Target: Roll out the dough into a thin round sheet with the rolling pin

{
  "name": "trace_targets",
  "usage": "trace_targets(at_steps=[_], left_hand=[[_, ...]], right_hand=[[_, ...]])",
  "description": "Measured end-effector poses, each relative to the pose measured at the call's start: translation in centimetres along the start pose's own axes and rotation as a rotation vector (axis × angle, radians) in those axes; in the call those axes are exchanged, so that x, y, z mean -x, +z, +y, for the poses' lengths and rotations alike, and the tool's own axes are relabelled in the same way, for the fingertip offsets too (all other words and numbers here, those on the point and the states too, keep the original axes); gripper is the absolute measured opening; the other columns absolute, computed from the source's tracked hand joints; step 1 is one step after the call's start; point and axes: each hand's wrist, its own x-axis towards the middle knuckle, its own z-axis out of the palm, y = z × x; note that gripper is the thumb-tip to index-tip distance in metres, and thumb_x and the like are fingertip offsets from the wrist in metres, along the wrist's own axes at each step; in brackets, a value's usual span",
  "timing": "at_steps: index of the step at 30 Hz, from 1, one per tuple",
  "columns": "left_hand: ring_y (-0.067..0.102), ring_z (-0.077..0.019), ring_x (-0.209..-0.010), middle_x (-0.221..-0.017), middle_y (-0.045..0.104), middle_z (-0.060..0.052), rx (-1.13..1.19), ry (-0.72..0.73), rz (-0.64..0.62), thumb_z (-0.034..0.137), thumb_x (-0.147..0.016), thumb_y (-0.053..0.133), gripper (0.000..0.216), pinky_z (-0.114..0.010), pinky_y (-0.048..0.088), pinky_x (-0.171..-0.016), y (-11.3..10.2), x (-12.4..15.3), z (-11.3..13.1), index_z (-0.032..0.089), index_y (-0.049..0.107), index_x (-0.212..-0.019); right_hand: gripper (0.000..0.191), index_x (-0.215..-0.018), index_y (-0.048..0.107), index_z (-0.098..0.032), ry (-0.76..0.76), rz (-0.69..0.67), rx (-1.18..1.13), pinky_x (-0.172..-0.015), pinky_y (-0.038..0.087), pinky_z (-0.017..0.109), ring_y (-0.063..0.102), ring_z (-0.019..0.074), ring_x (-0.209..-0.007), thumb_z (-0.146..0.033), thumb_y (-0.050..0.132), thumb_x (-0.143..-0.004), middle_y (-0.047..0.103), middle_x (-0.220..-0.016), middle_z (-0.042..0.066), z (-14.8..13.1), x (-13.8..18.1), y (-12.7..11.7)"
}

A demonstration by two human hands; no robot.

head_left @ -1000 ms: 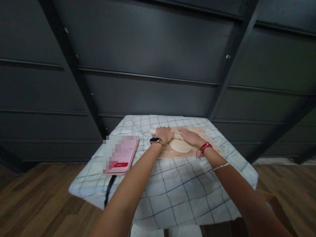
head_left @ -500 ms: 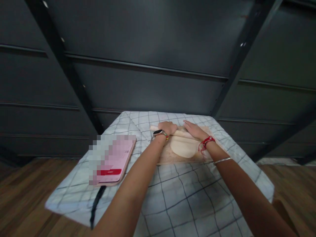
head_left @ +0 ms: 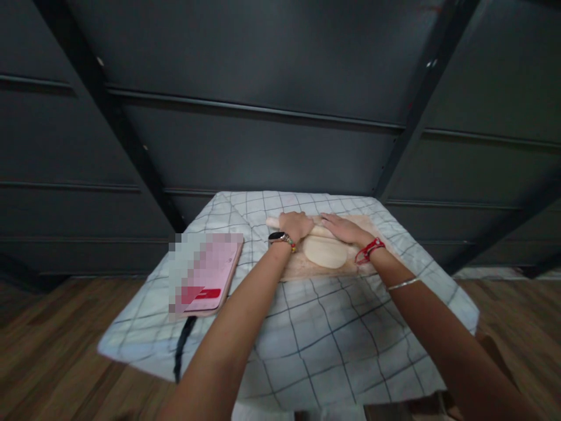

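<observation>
A pale flat round of dough (head_left: 325,252) lies on a wooden board (head_left: 302,268) on a table under a white checked cloth (head_left: 315,333). Across the far edge of the dough rests a light wooden rolling pin (head_left: 275,222). My left hand (head_left: 296,224), with a watch on the wrist, is closed over the pin's left part. My right hand (head_left: 346,228), with a red string and a thin bangle on the arm, lies with fingers stretched flat on the pin's right part.
A pink phone (head_left: 209,275) lies on the cloth left of the board, with a black cable (head_left: 180,351) hanging off the front edge. Dark metal shelving (head_left: 280,117) stands right behind the table. Wooden floor (head_left: 52,345) runs around it.
The rolling pin and both hands have stayed at the dough's far edge. The dough looks wider than a second ago. The view has shifted slightly.
</observation>
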Motion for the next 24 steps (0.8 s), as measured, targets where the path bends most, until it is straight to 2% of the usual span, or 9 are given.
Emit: trace_targets(at_steps=[3,8,13,17,20,24], left_hand=[[0.059,-0.0291,-0.109,-0.116,0.065,-0.016,-0.041,0.004,0.07,0.03,-0.094,0.027,0.047,-0.041,0.041,-0.09,0.1,1.8,0.0,0.011,0.063,-0.117],[0.047,-0.0295,-0.124,-0.134,0.053,-0.017,-0.06,-0.015,0.15,0.029,-0.095,0.027,0.05,-0.041,0.035,-0.099,0.4,3.6,0.3,0.009,0.052,-0.133],[0.055,-0.0291,-0.112,-0.121,0.062,-0.015,-0.028,-0.043,0.121,0.034,-0.095,0.025,0.049,-0.043,0.039,-0.093,0.9,1.0,0.3,0.012,0.064,-0.117],[0.058,-0.0279,-0.11,-0.118,0.064,-0.013,-0.006,-0.008,0.047,0.033,-0.095,0.026,0.047,-0.041,0.042,-0.089,1.1,-1.3,0.0,0.014,0.064,-0.116],[0.06,-0.0268,-0.108,-0.117,0.065,-0.011,0.006,0.014,0.041,0.034,-0.095,0.026,0.046,-0.037,0.044,-0.085,1.1,-2.0,-0.2,0.016,0.063,-0.116],[0.061,-0.0262,-0.107,-0.115,0.066,-0.011,0.031,0.005,0.015,0.038,-0.096,0.024,0.048,-0.034,0.045,-0.082,0.8,-2.0,-0.2,0.017,0.064,-0.114]], right_hand=[[0.058,-0.14,0.046,-0.026,-0.052,-0.031,-0.009,-0.116,0.025,0.046,0.036,0.0236,-0.137,-0.057,0.027,-0.096,0.042,-0.147,0.003,-1.0,1.9,0.0],[0.059,-0.14,0.047,-0.028,-0.064,-0.056,-0.001,-0.116,0.023,0.049,0.031,0.0255,-0.139,-0.059,0.027,-0.095,0.043,-0.146,0.0,-2.1,4.0,-0.2],[0.062,-0.141,0.046,-0.021,-0.07,0.027,0.053,-0.115,0.026,0.045,0.036,0.024,-0.137,-0.055,0.021,-0.096,0.044,-0.146,0.005,-1.1,2.3,-0.2],[0.064,-0.142,0.044,-0.019,-0.032,0.07,0.068,-0.114,0.027,0.046,0.036,0.0246,-0.137,-0.056,0.019,-0.096,0.043,-0.147,0.007,0.6,0.2,0.0],[0.065,-0.142,0.044,-0.02,-0.039,0.074,0.02,-0.115,0.027,0.044,0.039,0.0227,-0.135,-0.057,0.018,-0.096,0.045,-0.146,0.007,1.5,-0.6,0.0],[0.065,-0.142,0.045,-0.02,-0.036,0.068,-0.036,-0.115,0.026,0.046,0.039,0.0253,-0.135,-0.058,0.022,-0.095,0.045,-0.145,0.007,1.8,-0.6,-0.1]])
